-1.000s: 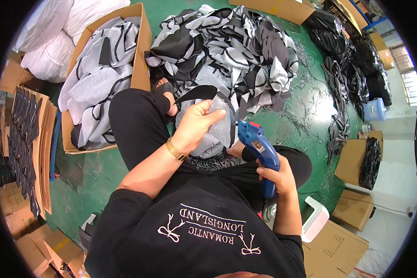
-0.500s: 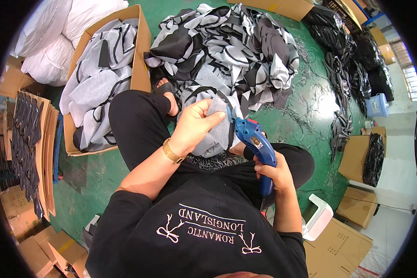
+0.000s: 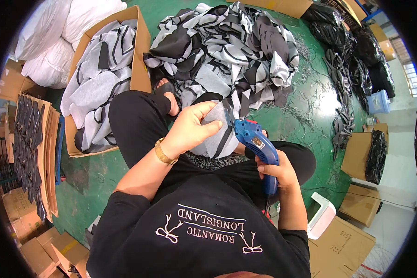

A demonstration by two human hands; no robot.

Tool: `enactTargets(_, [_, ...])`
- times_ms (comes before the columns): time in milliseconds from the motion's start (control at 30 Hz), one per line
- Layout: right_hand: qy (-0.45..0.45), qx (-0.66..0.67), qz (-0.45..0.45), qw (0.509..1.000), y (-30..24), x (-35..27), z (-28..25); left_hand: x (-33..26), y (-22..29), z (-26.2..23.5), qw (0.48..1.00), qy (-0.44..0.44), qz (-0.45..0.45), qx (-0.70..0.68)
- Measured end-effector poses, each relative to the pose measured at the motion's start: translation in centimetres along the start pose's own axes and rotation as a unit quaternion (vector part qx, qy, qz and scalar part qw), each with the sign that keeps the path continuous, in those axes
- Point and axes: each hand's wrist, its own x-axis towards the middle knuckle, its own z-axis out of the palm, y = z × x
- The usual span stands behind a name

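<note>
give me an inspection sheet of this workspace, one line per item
surface: green painted floor, littered with thin dark offcut strips.
job's things: blue pistol-shaped handheld cutting tool, its tip at a grey and black fabric piece over the lap.
clutter: heap of black, grey and white fabric pieces; open brown cardboard box of similar pieces; white stuffed sacks; dark bundles.
grippers: left hand pinches the fabric piece; right hand grips the tool's handle.
cables: thin dark cable on the floor at right.
surroundings: flattened cartons, more cardboard boxes, white plastic stool.
</note>
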Motion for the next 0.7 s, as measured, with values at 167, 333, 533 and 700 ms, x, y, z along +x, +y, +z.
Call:
enactTargets(167, [-0.004,-0.014,-0.002,1.000,-0.5,-0.1,0.1,-0.3,1.0,-0.6,0.996,-0.054,-0.036,0.057])
enactTargets(333, [-0.005,-0.041,-0.005,0.999,-0.8,0.0,-0.1,-0.2,1.6,-0.5,0.994,-0.079,-0.016,0.068])
enactTargets(533, [-0.019,-0.015,-0.033,0.999,-0.9,1.9,0.1,0.1,0.4,-1.1,0.991,-0.079,-0.052,0.094])
enactTargets(700, [0.021,0.060,-0.082,0.995,-1.6,3.3,-0.2,0.3,-0.3,-1.9,0.996,-0.042,-0.043,0.063])
